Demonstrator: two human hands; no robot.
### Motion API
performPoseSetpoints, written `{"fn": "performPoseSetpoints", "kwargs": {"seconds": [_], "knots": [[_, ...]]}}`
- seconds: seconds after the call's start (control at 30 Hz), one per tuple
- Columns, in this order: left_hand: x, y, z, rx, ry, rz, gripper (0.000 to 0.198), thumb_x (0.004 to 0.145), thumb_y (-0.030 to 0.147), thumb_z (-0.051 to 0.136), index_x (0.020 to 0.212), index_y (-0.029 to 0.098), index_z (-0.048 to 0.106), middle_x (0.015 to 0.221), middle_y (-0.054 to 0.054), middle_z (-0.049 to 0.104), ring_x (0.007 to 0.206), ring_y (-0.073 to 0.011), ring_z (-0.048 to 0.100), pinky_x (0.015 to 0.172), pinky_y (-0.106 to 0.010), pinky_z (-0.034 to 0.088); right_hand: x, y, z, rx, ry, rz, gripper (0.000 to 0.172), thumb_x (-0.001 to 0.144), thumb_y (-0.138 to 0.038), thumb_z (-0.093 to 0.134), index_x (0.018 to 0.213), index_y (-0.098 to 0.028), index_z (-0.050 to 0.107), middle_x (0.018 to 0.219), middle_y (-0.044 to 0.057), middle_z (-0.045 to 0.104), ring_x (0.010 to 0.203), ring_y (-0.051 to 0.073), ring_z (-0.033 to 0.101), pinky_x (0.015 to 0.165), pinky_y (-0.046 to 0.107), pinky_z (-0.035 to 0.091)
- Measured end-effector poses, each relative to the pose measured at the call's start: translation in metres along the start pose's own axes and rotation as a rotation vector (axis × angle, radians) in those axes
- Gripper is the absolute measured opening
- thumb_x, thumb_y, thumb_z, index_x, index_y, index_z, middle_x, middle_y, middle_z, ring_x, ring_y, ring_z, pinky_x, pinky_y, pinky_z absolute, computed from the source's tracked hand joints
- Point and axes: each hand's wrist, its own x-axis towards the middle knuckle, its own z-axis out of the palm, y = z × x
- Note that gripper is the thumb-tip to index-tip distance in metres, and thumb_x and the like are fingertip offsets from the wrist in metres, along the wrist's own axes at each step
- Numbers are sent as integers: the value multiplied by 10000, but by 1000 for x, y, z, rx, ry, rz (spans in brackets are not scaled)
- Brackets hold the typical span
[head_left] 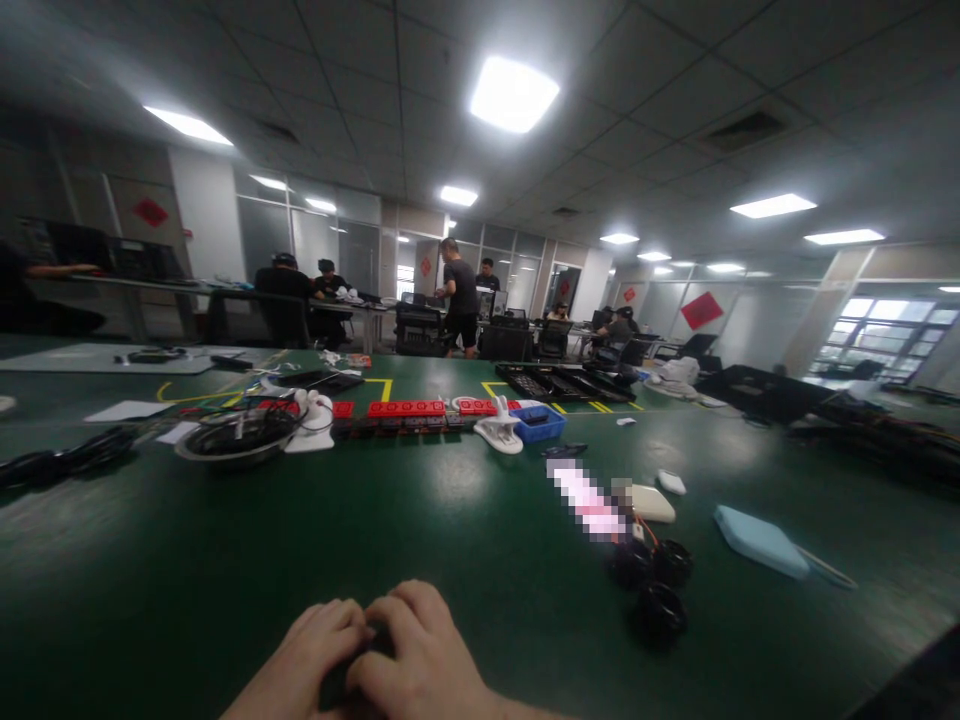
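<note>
Both hands are together at the bottom centre, low over the green table [450, 520]. My left hand [304, 660] curls round the left side of a dark object [337, 683], mostly hidden between the palms. From the right, my right hand [420, 650] wraps over the same object, its fingers bent and touching my left hand. What the dark object is cannot be made out. Nearest on the right lie several round black parts [658, 612] with orange wires, beside a cream-coloured block [651, 503].
Farther back are a metal bowl [232, 440] of black cables, a row of red blocks [405, 408], a white stand [500, 430] and a blue bin [540, 424]. A light-blue case [761, 542] lies right. People occupy desks beyond; one person [459, 295] stands.
</note>
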Motion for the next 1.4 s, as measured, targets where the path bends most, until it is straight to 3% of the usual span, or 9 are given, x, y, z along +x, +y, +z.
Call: {"fn": "performPoseSetpoints", "kwargs": {"seconds": [0.07, 0.23, 0.37, 0.53, 0.83, 1.1, 1.4], "knots": [[1, -3, 1, 4, -1, 5, 151, 641, 320, 633, 782, 267, 627, 925, 3, 594, 939, -234, 485, 853, -332, 393, 0, -1, -2, 4, 3, 4, 409, 689, -584, 592, 889, -227, 595, 1096, 44, 489, 1006, 222, 401, 897, 375, 337], [1, -8, 4, 31, 65, 10, 171, 643, 292, 621, 809, 254, 622, 922, -7, 597, 924, -234, 498, 843, -337, 394, -3, -5, -12, 33, 4, 32, 283, 718, -506, 610, 810, -240, 640, 1184, 30, 454, 1106, 225, 367, 988, 400, 231], [1, -5, 2, 36, 149, 6, 158, 695, 379, 592, 783, 250, 617, 850, 4, 600, 836, -207, 520, 772, -322, 412, -6, -5, -19, 85, -63, 141, 304, 694, -467, 638, 851, -208, 645, 1230, 67, 427, 1173, 270, 311, 1014, 446, 168], [2, -4, 0, 56, 178, -21, 217, 698, 441, 594, 744, 232, 626, 810, 6, 599, 792, -197, 532, 720, -301, 413, -6, -3, -26, 143, -106, 265, 347, 729, -464, 582, 933, -186, 620, 1219, 100, 428, 1190, 299, 291, 1011, 478, 156], [5, -16, 5, 78, 165, -7, 276, 678, 476, 616, 786, 222, 616, 839, -9, 593, 817, -211, 530, 745, -325, 420, -4, -2, -25, 107, -44, 303, 328, 756, -471, 552, 838, -160, 616, 1122, 109, 479, 1122, 272, 352, 1016, 443, 159], [7, -30, 12, 117, 238, 67, 330, 680, 543, 579, 796, 235, 605, 849, -17, 593, 807, -217, 525, 735, -332, 427, -4, -3, -23, 43, -31, 308, 382, 770, -491, 523, 901, -139, 591, 1118, 121, 473, 1088, 281, 349, 992, 447, 209], [1, -1, 4, 146, 94, 63, 205, 716, 425, 573, 800, 242, 613, 838, -6, 568, 804, -204, 495, 727, -317, 403, -3, -1, -20, -30, -29, 281, 503, 750, -593, 478, 936, -136, 574, 1077, 128, 481, 1022, 291, 394, 939, 466, 270]]}}
